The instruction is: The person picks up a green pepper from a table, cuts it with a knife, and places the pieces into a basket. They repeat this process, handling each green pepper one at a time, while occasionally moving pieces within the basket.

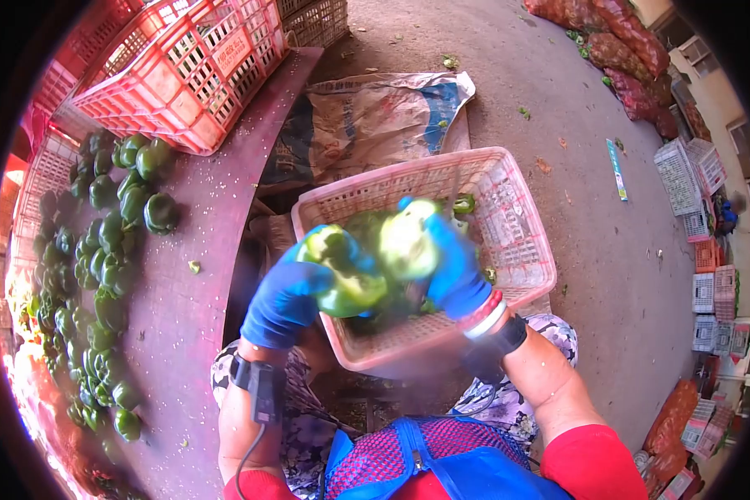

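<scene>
Both my hands wear blue gloves and are over a pink plastic crate (521, 212). My left hand (287, 292) is closed on a green pepper piece (354, 292), whose opened hollow side shows. In my right hand (460, 271) is a pale green pepper piece (408, 242), its whitish inside visible and blurred by motion. The two pieces are close together but apart. Beneath them, inside the crate, lie green pepper pieces (464, 203), partly hidden by my hands.
Many whole green peppers (108, 275) lie on a reddish table (192, 308) at the left, with a red crate (217, 75) behind them. A flattened printed sack (358, 117) lies beyond the pink crate. Filled sacks (625, 50) and stacked crates (683, 183) stand at the right.
</scene>
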A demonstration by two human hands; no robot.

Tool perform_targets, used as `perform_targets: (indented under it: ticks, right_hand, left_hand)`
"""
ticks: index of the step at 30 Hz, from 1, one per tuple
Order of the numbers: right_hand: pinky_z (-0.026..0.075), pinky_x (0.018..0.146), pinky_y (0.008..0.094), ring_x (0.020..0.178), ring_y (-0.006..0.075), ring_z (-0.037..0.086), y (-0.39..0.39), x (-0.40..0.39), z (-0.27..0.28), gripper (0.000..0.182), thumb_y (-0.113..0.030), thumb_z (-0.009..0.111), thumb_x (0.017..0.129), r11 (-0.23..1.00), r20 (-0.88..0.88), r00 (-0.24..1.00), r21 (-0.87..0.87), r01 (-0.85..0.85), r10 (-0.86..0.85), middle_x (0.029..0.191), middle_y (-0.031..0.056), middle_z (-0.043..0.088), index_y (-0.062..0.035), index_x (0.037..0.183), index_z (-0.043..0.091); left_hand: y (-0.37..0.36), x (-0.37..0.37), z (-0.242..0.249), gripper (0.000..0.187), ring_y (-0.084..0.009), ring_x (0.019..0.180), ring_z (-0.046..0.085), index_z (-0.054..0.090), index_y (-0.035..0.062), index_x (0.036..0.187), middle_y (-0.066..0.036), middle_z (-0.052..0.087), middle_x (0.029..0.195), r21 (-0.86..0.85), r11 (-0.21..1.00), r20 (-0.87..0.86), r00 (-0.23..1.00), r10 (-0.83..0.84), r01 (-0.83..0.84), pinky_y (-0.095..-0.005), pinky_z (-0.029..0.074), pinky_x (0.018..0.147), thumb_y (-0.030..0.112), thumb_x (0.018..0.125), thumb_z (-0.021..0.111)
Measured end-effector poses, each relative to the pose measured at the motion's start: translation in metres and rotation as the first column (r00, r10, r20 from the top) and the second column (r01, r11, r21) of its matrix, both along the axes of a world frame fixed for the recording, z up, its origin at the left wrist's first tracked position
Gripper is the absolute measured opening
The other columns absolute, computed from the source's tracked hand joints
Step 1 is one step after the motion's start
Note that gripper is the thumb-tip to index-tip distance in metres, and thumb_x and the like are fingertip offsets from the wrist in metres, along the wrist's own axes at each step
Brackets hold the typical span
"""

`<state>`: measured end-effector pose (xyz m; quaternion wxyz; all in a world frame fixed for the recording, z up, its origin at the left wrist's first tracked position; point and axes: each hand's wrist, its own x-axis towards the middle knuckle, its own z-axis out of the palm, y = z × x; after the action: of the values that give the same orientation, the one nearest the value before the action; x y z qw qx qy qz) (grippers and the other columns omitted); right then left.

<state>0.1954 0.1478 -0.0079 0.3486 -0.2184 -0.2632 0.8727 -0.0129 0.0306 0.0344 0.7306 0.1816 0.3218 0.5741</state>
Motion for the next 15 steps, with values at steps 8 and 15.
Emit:
perform_targets:
  ticks: [8, 15]
  right_hand:
    - [0.055, 0.092, 0.0439, 0.112, 0.0255, 0.063, 0.040, 0.017, -0.016, 0.050, -0.038, 0.060, 0.098, 0.998, -0.022, 1.000, 0.058, -0.012, 0.013, 0.125, 0.0112, 0.063, -0.0077, 0.136, 0.054]
    - [0.050, 0.093, 0.0306, 0.106, 0.0147, 0.060, 0.001, -0.001, 0.038, 0.068, -0.019, 0.071, 0.088, 0.796, 0.449, 0.853, 0.397, -0.456, 0.265, 0.130, 0.0079, 0.058, -0.0041, 0.148, 0.042]
  left_hand:
    - [0.006, 0.006, -0.015, 0.069, -0.0252, 0.108, 0.064, 0.049, -0.0003, 0.136, -0.013, 0.061, 0.122, -0.060, 0.981, -0.693, 0.700, -0.172, 0.182, -0.0362, 0.050, 0.100, 0.039, 0.086, 0.075]
    - [0.017, 0.014, -0.014, 0.051, -0.0240, 0.081, 0.072, 0.045, 0.0068, 0.140, -0.012, 0.067, 0.106, -0.125, 0.971, -0.428, 0.872, -0.239, 0.205, -0.0331, 0.060, 0.069, 0.029, 0.098, 0.062]
